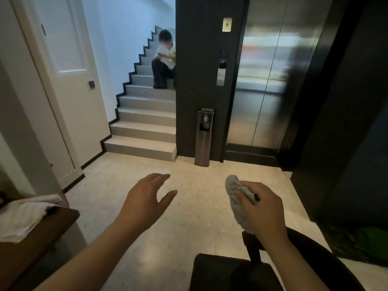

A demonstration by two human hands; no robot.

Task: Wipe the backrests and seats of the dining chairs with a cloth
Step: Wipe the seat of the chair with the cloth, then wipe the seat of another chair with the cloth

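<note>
My right hand (262,208) grips a bunched grey cloth (236,198), held in the air above a dark chair (237,271) at the bottom right. The chair has a black seat and a curved dark backrest (319,250) sweeping round to the right. My left hand (147,198) hovers over the floor left of the cloth, fingers straight and spread, holding nothing. Neither hand touches the chair.
A brown wooden table (31,248) with white folded cloths (21,217) stands at the left edge. Ahead are grey stairs (142,131) with a person sitting on them, a slim metal bin (203,137), steel lift doors (264,80) and a white door (69,80). Pale floor lies between.
</note>
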